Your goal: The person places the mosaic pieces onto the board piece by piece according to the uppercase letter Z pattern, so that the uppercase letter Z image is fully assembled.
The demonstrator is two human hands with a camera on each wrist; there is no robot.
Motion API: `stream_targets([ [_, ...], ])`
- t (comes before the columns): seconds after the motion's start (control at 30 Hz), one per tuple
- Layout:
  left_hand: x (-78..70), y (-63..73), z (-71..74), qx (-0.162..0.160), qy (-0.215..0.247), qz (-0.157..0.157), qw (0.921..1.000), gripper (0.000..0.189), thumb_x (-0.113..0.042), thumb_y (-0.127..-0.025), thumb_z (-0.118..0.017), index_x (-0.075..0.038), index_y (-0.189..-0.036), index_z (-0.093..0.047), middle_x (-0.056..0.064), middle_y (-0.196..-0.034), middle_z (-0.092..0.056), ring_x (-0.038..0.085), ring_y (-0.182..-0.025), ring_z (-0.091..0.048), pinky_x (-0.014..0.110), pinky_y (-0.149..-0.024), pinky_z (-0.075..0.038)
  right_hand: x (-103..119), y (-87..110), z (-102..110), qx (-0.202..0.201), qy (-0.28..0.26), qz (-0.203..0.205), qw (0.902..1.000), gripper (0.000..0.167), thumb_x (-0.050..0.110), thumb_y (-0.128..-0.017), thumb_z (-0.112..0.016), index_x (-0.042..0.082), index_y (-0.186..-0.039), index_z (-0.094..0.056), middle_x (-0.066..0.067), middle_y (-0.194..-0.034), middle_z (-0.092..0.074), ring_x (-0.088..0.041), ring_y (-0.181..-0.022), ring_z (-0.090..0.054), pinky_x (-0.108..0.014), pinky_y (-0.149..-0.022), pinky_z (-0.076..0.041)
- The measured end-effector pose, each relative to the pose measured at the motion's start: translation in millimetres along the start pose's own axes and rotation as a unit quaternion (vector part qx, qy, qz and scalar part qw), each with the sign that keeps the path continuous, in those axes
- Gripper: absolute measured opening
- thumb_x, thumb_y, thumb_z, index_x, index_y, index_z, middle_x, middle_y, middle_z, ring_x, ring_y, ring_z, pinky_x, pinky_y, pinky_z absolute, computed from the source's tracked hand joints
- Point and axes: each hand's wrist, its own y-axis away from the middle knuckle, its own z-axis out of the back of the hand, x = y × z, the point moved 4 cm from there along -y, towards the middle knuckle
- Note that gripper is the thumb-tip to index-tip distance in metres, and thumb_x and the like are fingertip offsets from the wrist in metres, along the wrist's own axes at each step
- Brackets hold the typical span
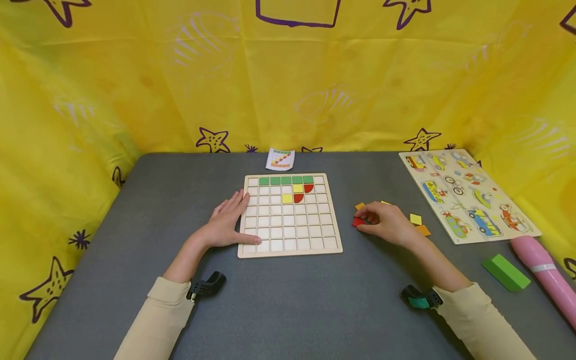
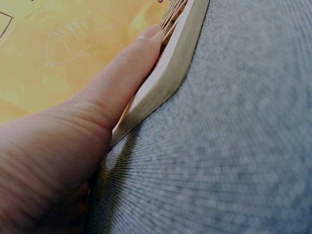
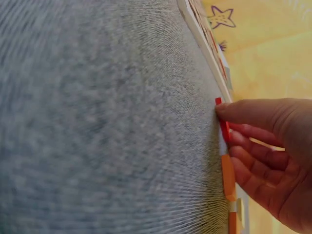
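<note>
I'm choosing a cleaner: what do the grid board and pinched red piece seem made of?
Grid board: probably smooth, matte wood; its edge is pale tan. Red piece: perhaps painted wood or plastic, smooth-looking; its even red leaves that open.

Head cam sits high and back, facing forward and down, wide over grey table (image 1: 288, 305) to yellow curtain (image 1: 279, 75). Left wrist cam very close, low, tilted, looking past left hand (image 1: 225, 225) along board (image 2: 170, 73) edge; right wrist cam likewise, at right hand (image 1: 384, 222) and red piece (image 3: 224, 129). Head shares both close-ups; wrist views share board.
</note>
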Motion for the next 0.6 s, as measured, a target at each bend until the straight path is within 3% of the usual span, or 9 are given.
stream_targets([
  [0.33,0.4,0.5,0.6,-0.001,0.000,-0.003,1.0000,0.124,-0.062,-0.074,-0.076,-0.003,-0.156,-0.005,0.016,-0.162,0.003,0.030,-0.149,0.004,0.052,-0.114,0.000,2.0,-3.0,-5.4,-0.018,-0.005,0.018,0.9997,0.023,0.017,-0.080,-0.082,0.009,-0.100,-0.074,0.001,-0.087,-0.066,-0.017,-0.076,-0.056,-0.030,-0.067,-0.044],
  [0.6,1.2,-1.2,-0.1,0.001,-0.006,0.000,1.0000,0.124,-0.063,-0.074,-0.075,-0.004,-0.156,-0.004,0.014,-0.163,0.004,0.029,-0.149,0.005,0.052,-0.114,0.000,30.3,-29.5,-21.7,-0.021,-0.025,0.016,0.9993,0.024,0.026,-0.082,-0.081,0.012,-0.099,-0.073,0.003,-0.085,-0.065,-0.016,-0.075,-0.054,-0.031,-0.067,-0.044],
])
